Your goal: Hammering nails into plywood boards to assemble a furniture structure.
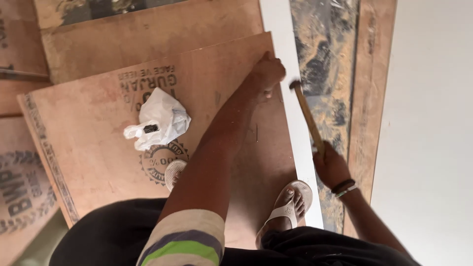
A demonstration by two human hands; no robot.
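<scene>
My left hand (267, 72) reaches forward to the far right edge of a brown plywood sheet (98, 143), fingers pinched together at the edge; what it pinches is too small to see. My right hand (331, 166) grips the wooden handle of a hammer (306, 114), whose dark head is raised close to the right of my left hand, above a white strip (290, 123) running along the sheet's edge. My foot in a white sandal (290, 203) stands on the sheet near that strip.
A crumpled white plastic bag (160, 120) lies on the sheet left of my left arm. More plywood sheets (148, 34) are stacked beneath and beyond. A dusty board (322, 59) and a white wall (433, 123) lie to the right.
</scene>
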